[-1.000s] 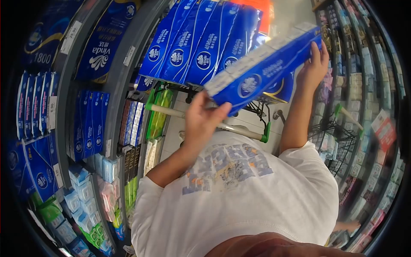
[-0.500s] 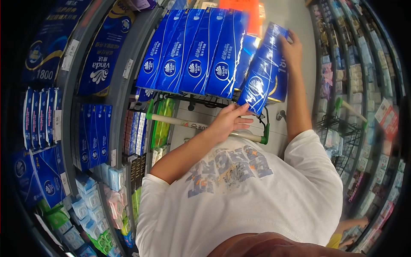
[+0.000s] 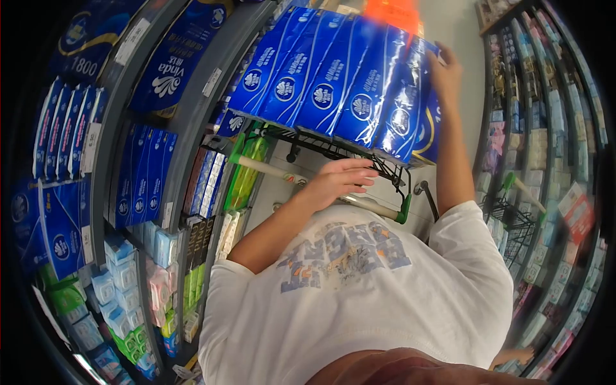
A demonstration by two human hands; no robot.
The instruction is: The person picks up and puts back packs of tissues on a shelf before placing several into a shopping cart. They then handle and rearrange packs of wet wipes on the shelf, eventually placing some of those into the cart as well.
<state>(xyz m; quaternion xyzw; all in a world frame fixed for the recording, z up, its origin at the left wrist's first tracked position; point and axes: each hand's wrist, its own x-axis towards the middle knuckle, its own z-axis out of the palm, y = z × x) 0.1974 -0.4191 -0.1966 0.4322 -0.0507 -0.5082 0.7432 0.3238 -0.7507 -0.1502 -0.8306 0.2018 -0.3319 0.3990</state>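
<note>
Several blue tissue packs point(image 3: 324, 95) stand side by side in a row on a black wire cart point(image 3: 321, 146). At the right end of the row, the last pack point(image 3: 403, 119) is lined up against its neighbour. My right hand point(image 3: 445, 72) rests on the far right edge of that pack, fingers bent over its upper corner. Below the row, near the cart's pale handle bar point(image 3: 273, 169), my left hand point(image 3: 337, 183) hovers with its fingers stretched out and holds nothing.
Shelves on the left hold blue tissue packs point(image 3: 142, 170) and wipes packs point(image 3: 119, 292). On the right are long stocked shelves point(image 3: 536, 128), a second cart point(image 3: 513, 215) and a red-and-white sign point(image 3: 575, 212). Someone's arm point(image 3: 513, 356) shows at lower right. An orange object point(image 3: 393, 14) lies beyond the packs.
The tilted rightmost pack now stands flush with the row. My left hand has come off its lower end and moved slightly left. My right hand stays at its far edge.
</note>
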